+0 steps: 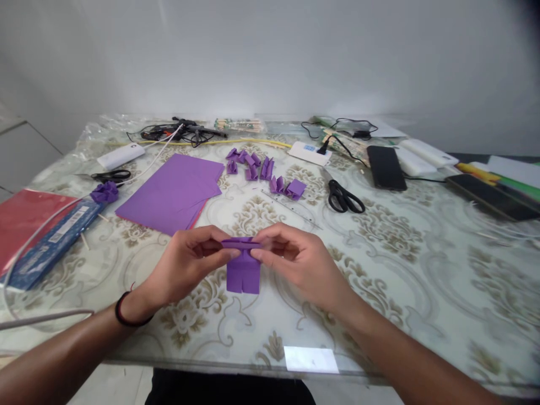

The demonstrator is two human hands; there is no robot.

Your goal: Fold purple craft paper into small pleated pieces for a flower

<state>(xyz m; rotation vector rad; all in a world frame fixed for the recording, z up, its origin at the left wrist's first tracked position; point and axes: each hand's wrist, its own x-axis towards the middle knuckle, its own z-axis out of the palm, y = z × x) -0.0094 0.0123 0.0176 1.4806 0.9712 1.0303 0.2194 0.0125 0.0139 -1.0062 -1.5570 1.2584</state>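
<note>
Surface (379, 292): paper stack (169, 191), left of centre; folded pieces (252, 167), behind centre; scissors (343, 197), right of these; phone (385, 167), farther right; packet (54, 242), far left.

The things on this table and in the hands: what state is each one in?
Creased purple paper: partly folded, slit at its near edge
Left hand: pinching that paper
Right hand: pinching it too
Purple sheets: stacked flat
Black phone: face up, screen dark
White power strip: black plug in it
Black-handled scissors: lying down, not held
</note>
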